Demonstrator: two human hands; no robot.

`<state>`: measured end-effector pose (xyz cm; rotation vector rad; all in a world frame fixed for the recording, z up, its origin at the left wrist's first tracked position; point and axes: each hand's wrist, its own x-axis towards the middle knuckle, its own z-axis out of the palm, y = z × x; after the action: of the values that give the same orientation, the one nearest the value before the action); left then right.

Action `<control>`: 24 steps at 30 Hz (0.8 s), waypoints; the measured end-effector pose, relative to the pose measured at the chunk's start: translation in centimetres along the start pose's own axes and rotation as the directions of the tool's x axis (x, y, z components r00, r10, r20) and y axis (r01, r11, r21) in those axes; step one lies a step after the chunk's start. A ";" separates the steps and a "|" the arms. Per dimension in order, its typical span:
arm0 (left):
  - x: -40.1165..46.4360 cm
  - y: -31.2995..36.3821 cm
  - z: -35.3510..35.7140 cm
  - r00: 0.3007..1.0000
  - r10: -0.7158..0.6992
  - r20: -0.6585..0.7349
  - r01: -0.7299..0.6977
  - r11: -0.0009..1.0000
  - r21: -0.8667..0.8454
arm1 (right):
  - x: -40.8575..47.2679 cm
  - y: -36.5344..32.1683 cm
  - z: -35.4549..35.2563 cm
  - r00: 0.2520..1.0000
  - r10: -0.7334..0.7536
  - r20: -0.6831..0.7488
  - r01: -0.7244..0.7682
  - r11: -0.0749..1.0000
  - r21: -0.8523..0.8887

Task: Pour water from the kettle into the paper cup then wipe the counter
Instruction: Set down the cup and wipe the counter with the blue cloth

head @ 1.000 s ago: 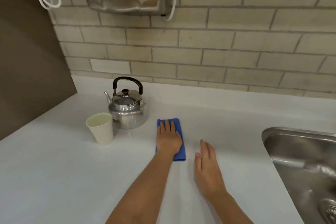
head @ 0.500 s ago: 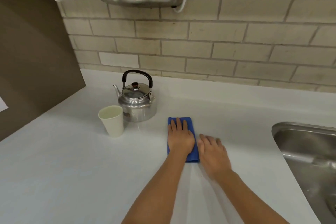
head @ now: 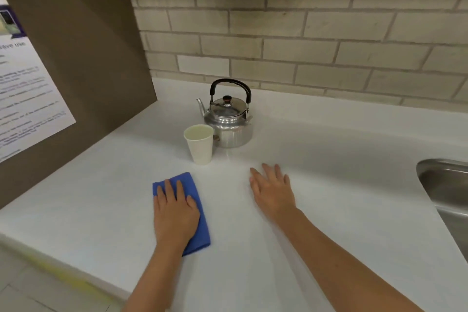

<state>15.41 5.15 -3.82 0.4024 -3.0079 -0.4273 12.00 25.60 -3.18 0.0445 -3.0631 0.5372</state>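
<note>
Presently, the blue cloth [head: 196,213] lies on the tabletop [head: 329,185], long axis running toward the wall. Left hand [head: 174,215] presses flat on it, fingers spread; right hand [head: 273,190] rests open, empty, well apart. Kettle [head: 229,121] spout points left, cup [head: 200,144] just beside.

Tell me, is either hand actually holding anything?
Neither grips anything. The left hand lies flat, pressing on the blue cloth; the right hand rests open on the counter.

Cup [head: 200,144] before kettle [head: 229,121]; cloth [head: 197,223] left of both.
</note>
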 end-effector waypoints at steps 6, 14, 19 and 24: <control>-2.2 6.3 2.2 0.997 0.071 -0.010 -0.071 0.997 0.037 | 0.0 -1.2 1.1 0.999 0.000 0.034 0.000 1.000 -0.005; 3.4 -5.3 -0.7 0.998 0.046 -0.053 -0.046 0.999 -0.009 | 1.9 -2.7 1.7 1.000 0.021 -0.017 -0.022 1.000 -0.022; 14.5 -10.6 -3.0 1.000 -0.008 -0.006 0.008 0.998 0.070 | 2.8 -2.5 2.1 0.995 0.026 -0.093 -0.032 0.997 -0.063; 13.7 -7.6 -1.3 0.973 0.224 0.049 -0.227 0.972 0.055 | 3.9 -3.7 2.3 0.984 0.144 -0.109 -0.151 0.987 -0.059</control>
<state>4.23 -5.93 -4.25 0.0531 -3.0651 -0.3308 8.15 21.26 -3.91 -0.2071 -2.9945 0.4275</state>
